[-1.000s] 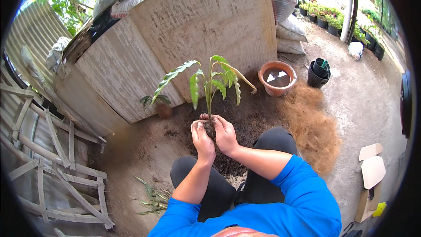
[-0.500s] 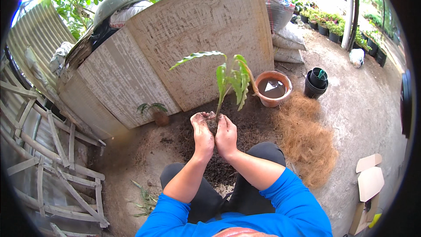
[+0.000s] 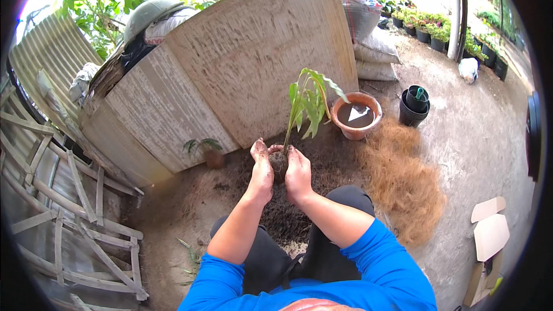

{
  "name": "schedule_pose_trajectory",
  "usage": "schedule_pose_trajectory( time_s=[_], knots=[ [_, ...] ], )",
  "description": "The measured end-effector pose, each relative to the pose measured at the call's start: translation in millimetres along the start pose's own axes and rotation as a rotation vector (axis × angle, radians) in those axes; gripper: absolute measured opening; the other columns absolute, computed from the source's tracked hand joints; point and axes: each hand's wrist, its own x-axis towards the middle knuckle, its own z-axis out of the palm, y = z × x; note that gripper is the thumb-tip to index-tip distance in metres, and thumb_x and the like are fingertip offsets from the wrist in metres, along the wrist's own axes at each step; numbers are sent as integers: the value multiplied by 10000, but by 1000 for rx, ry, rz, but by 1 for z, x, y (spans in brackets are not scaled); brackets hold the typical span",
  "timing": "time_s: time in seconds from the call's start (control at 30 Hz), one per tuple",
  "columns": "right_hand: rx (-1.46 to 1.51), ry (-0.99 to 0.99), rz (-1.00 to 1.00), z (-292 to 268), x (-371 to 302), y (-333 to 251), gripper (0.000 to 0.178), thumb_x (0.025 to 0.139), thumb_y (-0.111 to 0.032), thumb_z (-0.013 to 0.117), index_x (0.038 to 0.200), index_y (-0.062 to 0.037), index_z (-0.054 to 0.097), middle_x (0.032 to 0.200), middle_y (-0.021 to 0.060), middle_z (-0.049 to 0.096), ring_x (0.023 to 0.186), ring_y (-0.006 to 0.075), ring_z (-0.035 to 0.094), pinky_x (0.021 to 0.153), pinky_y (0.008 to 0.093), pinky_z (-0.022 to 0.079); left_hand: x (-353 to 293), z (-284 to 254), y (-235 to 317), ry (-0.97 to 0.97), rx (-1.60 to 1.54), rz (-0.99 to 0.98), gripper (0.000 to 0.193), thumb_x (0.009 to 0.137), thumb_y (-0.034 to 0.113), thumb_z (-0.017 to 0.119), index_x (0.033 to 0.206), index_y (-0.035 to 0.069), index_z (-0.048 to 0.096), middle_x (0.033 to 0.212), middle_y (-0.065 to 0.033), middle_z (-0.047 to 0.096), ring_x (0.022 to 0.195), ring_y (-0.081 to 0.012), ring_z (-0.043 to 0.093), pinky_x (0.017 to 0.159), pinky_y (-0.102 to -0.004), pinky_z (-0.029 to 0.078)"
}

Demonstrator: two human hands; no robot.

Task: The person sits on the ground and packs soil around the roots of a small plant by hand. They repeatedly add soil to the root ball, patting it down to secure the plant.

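A young leafy plant (image 3: 311, 103) stands upright between my hands, its long green leaves arching over to the right. Dark soil is packed round its base as a root ball (image 3: 279, 167). My left hand (image 3: 262, 173) cups the ball's left side with soiled fingers curled round its far side. Against the right side presses my right hand (image 3: 297, 175), closed round the ball near the stems. Loose dark soil (image 3: 288, 219) lies on the ground below, between my knees. Part of the root ball is hidden by my palms.
A heap of brown coconut fibre (image 3: 403, 184) lies to the right. Beyond it are a terracotta pot (image 3: 370, 125) of dark liquid and stacked black pots (image 3: 413, 109). A small plant (image 3: 213, 156) rests by the board wall (image 3: 265, 52). A wooden lattice (image 3: 80, 224) stands left.
The plant has turned between my hands; the leaf that reached left now hangs to the right. My left hand has shifted round the root ball and opened a little away from it.
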Motion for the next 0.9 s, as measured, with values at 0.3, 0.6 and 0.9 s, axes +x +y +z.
schedule_pose_trajectory(
  time_s=[0.3, 0.6, 0.9],
  knots=[
    [-258, 77, -169, -3, -3, 12, 305, 913, -180, 348, 905, 19, 579, 819, 102, 618, 780, 148, 562, 722, 278, 424, 6, 3, -5, -42, 217, 34, 624, 898, 493, 260, 1382, 175, 26, 1333, -147, 285, 1174, -202, 320, 1002, -342, 222],
    [87, 28, 211, 2, 17, -2, 270, 890, -167, 374, 853, 7, 577, 747, 55, 587, 676, 110, 545, 627, 253, 433, 6, -12, 11, -69, 35, -21, 702, 866, 561, 254, 1378, 151, 3, 1416, -128, 114, 1249, -223, 245, 1023, -332, 169],
    [297, 105, 450, 5, 23, -4, 286, 876, -217, 345, 850, -34, 563, 762, 67, 591, 662, 172, 567, 638, 302, 468, -5, -31, 3, 125, 982, 777, 207, 779, 138, 584, 962, 41, 595, 1024, -103, 569, 1021, -238, 497, 922, -337, 320]
  ],
)
